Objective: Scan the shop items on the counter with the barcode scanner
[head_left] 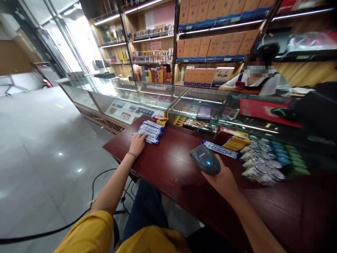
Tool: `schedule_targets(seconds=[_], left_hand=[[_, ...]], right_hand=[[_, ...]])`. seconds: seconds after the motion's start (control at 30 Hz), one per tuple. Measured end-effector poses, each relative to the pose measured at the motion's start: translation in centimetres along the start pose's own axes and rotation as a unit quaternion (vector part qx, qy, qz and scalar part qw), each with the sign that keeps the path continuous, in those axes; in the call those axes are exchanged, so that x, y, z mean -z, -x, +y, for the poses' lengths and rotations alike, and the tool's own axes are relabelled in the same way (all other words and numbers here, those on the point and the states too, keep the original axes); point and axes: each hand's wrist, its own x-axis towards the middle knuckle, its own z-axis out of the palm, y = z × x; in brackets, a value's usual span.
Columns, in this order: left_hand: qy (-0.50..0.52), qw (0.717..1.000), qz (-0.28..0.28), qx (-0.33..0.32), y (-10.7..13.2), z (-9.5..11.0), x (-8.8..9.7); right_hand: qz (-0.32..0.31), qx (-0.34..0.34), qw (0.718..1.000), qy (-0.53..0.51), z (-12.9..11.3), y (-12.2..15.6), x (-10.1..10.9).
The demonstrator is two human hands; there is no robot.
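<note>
The left hand (138, 143) is laid on a pile of blue-and-white packets (153, 130), their long axes set roughly crosswise on the table (168, 168); whether its fingers pinch cannot be told. Above the table, a dark scanner (204, 158), nose aimed forward and leftward, is gripped by the right hand (223, 178), its fingers mostly hidden beneath.

Yellow top (155, 240) (its left sleeve (88, 230) ends near the elbow), dark blue trousers (144, 207), thin greyish wristband (132, 154).
</note>
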Motion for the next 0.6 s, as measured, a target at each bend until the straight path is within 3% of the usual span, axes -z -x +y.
schedule_targets(seconds=[0.23,0.37,0.43,0.53,0.6], left_hand=[[0.044,0.999,0.022,0.0,0.3,1.1,1.3],[0.2,0.972,0.088,0.086,-0.3,3.0,1.3],[0.34,0.924,0.077,0.156,-0.7,4.6,1.1],[0.549,0.806,-0.025,0.22,-0.9,7.6,0.7],[0.63,0.736,-0.092,0.232,-0.7,9.5,0.6]], right_hand=[[0.003,-0.013,1.0,-0.018,0.0,0.0,0.1],[0.007,-0.027,0.999,-0.033,-0.2,0.0,0.3],[0.009,-0.032,0.999,-0.038,-0.3,0.0,0.3],[0.014,-0.032,0.999,-0.029,-0.1,0.0,0.4],[0.011,-0.022,1.0,-0.014,0.0,0.0,0.5]])
